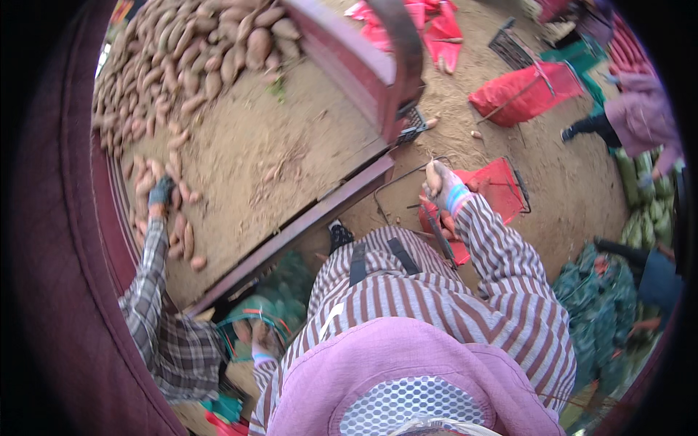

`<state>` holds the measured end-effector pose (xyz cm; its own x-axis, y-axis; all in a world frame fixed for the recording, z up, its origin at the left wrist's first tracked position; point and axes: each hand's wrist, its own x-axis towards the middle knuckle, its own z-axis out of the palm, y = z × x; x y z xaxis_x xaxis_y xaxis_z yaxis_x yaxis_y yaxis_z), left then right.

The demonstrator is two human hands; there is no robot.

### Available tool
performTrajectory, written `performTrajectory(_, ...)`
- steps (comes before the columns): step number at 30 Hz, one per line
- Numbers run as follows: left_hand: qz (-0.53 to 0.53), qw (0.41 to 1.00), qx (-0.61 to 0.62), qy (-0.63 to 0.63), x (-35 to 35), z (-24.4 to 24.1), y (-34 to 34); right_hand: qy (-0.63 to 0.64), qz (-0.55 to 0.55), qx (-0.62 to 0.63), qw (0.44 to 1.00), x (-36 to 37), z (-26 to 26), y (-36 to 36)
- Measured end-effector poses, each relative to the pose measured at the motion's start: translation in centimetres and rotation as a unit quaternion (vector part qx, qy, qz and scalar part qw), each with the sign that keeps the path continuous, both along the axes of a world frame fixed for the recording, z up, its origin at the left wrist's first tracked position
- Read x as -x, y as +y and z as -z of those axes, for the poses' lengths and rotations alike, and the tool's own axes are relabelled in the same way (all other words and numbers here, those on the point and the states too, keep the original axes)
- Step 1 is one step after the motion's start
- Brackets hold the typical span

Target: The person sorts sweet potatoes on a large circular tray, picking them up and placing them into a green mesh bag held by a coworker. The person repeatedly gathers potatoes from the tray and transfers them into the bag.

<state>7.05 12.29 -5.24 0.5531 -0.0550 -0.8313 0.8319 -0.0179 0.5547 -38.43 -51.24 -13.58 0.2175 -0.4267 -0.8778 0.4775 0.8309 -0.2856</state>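
Note:
My right hand (pixel 446 188), in a pale glove with a striped cuff, grips a sweet potato (pixel 433 179) above a red mesh bag (pixel 504 188) on a metal frame, with more sweet potatoes in it. My left hand (pixel 264 339), in a soiled glove, is low at the left beside the orange-edged mouth of a green mesh bag (pixel 253 306). Sweet potatoes seem to lie by its fingers; its grip is unclear. A large heap of sweet potatoes (pixel 185 60) lies on the soil-covered truck bed (pixel 245 158).
A co-worker's gloved hand (pixel 161 191) reaches among sweet potatoes at the left. The bed's metal edge (pixel 294 231) runs diagonally beside me. A filled red bag (pixel 518 95), a black crate (pixel 413 125) and green netting (pixel 597 305) are around; other people are at the right.

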Motion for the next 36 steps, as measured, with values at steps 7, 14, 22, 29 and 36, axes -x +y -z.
performTrajectory(7, 0.051, 0.996, -0.065, -0.026, -4.5, -0.9, -4.1, 0.085, 0.085, 0.114, 0.986, -4.5, 0.8, -15.6)
performTrajectory(14, 0.200, 0.912, -0.249, -0.258, -2.8, -1.4, -11.6, 0.107, -0.116, 0.325, 0.932, -3.9, 2.7, -10.1)
performTrajectory(22, 0.365, 0.729, -0.404, -0.414, -1.4, -3.8, -25.1, 0.222, -0.335, 0.257, 0.879, -7.2, -1.6, 6.6)
performTrajectory(29, 0.371, 0.668, -0.479, -0.432, -15.3, -0.8, -32.4, 0.186, -0.511, 0.464, 0.699, -23.1, -8.3, 2.4)
performTrajectory(36, 0.372, 0.584, -0.602, -0.397, -27.1, -0.6, -33.1, 0.119, -0.566, 0.642, 0.504, -51.3, -11.8, 2.3)
